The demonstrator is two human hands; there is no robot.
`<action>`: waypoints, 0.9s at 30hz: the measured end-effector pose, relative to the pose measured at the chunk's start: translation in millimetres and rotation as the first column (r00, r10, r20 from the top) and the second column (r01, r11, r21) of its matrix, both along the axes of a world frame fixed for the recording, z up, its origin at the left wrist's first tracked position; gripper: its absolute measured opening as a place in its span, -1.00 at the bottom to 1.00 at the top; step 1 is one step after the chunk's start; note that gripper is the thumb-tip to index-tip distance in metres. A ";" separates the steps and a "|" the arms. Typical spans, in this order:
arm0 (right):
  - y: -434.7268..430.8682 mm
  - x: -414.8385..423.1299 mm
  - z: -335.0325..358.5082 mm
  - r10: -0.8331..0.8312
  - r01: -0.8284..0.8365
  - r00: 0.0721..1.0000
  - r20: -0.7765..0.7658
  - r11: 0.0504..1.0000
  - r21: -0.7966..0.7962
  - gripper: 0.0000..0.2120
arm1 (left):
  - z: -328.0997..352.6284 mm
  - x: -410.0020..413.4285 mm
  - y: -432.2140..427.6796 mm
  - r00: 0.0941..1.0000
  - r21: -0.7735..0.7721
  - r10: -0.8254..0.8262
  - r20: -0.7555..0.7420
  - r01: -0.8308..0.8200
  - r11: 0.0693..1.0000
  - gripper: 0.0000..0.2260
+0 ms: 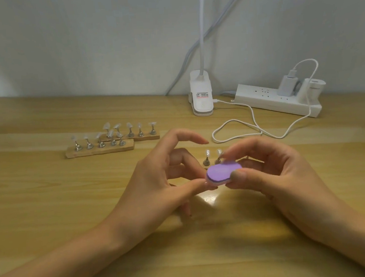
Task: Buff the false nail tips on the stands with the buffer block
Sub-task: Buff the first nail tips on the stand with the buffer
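Your right hand (265, 171) pinched the buffer block (221, 172). Your left hand (158, 179), fingers loose, only touched the block's end with its thumb. Two false nail tips (207, 152) stood on loose stands just behind the block, so a careless stroke could have toppled them.

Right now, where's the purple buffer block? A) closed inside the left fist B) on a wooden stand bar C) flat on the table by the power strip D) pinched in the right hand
D: the right hand pinches the purple buffer block between thumb and fingers, and the left hand only touches its end with the thumb.
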State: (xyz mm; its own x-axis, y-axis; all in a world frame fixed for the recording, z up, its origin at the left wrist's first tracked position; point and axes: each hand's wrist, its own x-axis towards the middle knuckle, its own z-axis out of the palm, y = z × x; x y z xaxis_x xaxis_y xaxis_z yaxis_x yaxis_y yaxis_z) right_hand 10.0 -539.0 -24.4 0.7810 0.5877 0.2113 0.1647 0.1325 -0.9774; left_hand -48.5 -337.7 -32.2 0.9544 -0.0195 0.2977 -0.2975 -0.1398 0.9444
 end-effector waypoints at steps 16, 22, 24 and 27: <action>1.4 -0.1 0.9 -0.092 0.106 0.958 0.271 0.994 -0.039 -0.81 | 5.5 -5.6 -3.4 0.996 -0.061 -0.001 0.086 0.006 0.998 -0.57; 1.2 -0.9 2.5 -0.107 0.145 0.886 0.451 0.988 -0.050 -0.84 | 5.4 -6.6 -4.3 0.995 -0.026 -0.006 0.096 0.009 1.000 -0.54; -0.8 0.7 3.3 -0.154 0.199 0.868 0.472 0.979 -0.048 -0.83 | 4.8 -7.0 -3.1 0.995 -0.025 -0.001 0.097 0.004 1.000 -0.53; -3.3 2.8 4.4 -0.171 0.233 0.830 0.531 0.971 -0.053 -0.83 | 4.4 -7.7 -1.3 0.994 -0.018 0.003 0.113 -0.001 1.000 -0.51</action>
